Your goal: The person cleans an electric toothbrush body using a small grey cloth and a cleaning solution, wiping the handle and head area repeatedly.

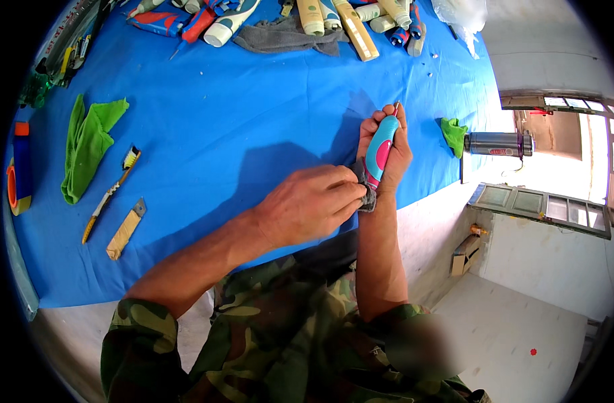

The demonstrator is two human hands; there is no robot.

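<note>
Near the right side of the blue-covered table, my right hand is wrapped round what looks like an electric toothbrush handle. It is teal with a pink panel, and a thin shaft points away from me at its far end. My left hand pinches a dark grey cloth against the handle's near end, so that end is partly covered. To the left lie a yellow-and-black toothbrush, a small blade with a tape-wrapped handle and a crumpled green cloth.
Several handles and tubes lie along the far edge, some on a grey cloth. A roll of tape stands at the left edge by a blue tube. A steel flask and another green cloth are at the right.
</note>
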